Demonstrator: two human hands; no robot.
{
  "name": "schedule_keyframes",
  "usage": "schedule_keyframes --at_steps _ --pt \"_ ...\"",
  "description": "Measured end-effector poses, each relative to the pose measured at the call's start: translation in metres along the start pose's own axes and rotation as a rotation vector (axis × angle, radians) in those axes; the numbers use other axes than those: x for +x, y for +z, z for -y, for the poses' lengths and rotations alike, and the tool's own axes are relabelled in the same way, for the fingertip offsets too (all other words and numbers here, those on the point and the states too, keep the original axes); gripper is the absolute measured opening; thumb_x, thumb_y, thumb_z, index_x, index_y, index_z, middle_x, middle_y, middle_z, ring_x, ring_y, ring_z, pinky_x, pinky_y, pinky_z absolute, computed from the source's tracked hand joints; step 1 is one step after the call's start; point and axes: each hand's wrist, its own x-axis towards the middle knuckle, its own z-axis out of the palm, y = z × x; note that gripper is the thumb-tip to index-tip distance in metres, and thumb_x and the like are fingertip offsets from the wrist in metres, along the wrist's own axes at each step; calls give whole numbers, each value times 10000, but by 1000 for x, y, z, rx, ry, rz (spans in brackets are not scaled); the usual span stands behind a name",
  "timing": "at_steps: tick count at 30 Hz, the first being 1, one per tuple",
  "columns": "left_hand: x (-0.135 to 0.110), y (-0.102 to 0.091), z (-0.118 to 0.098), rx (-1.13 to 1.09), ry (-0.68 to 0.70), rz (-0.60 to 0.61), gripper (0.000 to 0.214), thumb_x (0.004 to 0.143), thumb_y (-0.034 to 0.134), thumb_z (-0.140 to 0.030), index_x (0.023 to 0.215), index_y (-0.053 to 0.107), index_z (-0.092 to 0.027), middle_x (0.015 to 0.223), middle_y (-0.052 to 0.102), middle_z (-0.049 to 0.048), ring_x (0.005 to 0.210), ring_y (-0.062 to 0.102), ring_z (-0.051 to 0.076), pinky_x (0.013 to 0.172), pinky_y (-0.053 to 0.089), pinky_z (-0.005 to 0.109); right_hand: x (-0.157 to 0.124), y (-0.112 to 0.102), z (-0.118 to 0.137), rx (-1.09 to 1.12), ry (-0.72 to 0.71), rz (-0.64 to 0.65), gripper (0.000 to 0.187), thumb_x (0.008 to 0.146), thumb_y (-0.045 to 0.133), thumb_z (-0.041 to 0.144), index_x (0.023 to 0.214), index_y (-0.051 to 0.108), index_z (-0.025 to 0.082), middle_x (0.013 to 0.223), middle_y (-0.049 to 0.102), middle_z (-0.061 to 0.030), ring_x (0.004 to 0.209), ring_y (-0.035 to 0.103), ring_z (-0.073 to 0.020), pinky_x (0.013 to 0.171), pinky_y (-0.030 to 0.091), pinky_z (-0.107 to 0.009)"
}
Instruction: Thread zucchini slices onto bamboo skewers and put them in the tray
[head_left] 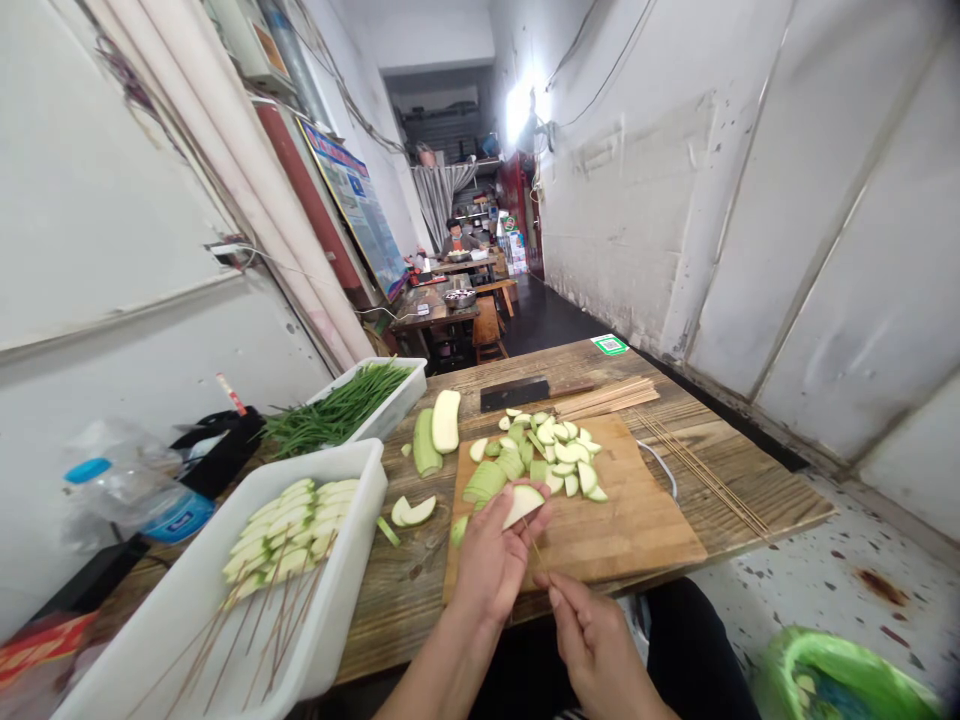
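My left hand point(495, 545) is closed around a pale green zucchini slice point(523, 503) above the near part of the cutting board point(615, 530). Below and to the right, my right hand point(592, 625) pinches a thin wooden skewer point(534, 548); its upper end meets the slice, though I cannot tell how deep it goes. Cut zucchini pieces point(570, 452) lie heaped on the board just beyond my hands. Left of the board rest two larger zucchini halves point(445, 420). A white tub point(352, 560) at the left holds skewered slices point(289, 530), sticks toward me.
A cleaver point(515, 393) lies behind the board beside a bundle of skewers point(611, 397); more loose skewers point(705, 475) lie at right. Another tub holds green chives point(345, 405). A plastic bottle point(142, 500) lies left. A person point(457, 238) sits at a far table.
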Motion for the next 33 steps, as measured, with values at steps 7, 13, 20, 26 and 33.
schedule_keyframes --at_steps 7,13,20,26,33 --pt "-1 1 -1 -8 -16 16 266 832 570 -313 941 648 -84 964 701 158 965 653 247 837 538 350 0 -4 0 -20 22 32 439 955 332 372 1003 680 110 516 541 -3 453 526 -147 606 516 -245" --pt "-3 3 0 5 20 -36 194 826 583 -236 904 658 -75 949 703 156 944 661 234 832 544 332 -2 -4 -9 -84 -47 28 448 960 313 365 1147 618 95 514 561 -12 426 514 -146 496 494 -227" --pt "-6 4 -3 4 45 16 171 785 632 -204 911 668 -94 957 701 129 961 651 221 867 532 334 -2 -6 -6 -119 -89 70 443 961 288 302 1193 588 75 530 610 -28 490 619 -163 549 524 -237" --pt "-4 7 2 8 38 41 163 775 648 -211 888 668 -96 936 699 109 976 644 221 920 503 357 13 -8 -1 -242 -85 -28 380 910 375 251 1157 603 73 874 738 -148 712 709 -226 666 566 -306" --pt "-2 8 5 12 40 29 173 779 643 -219 892 667 -90 946 696 123 972 646 224 936 491 381 14 -11 0 -230 -107 18 404 931 335 213 1208 602 86 965 737 -162 767 721 -233 703 572 -314"
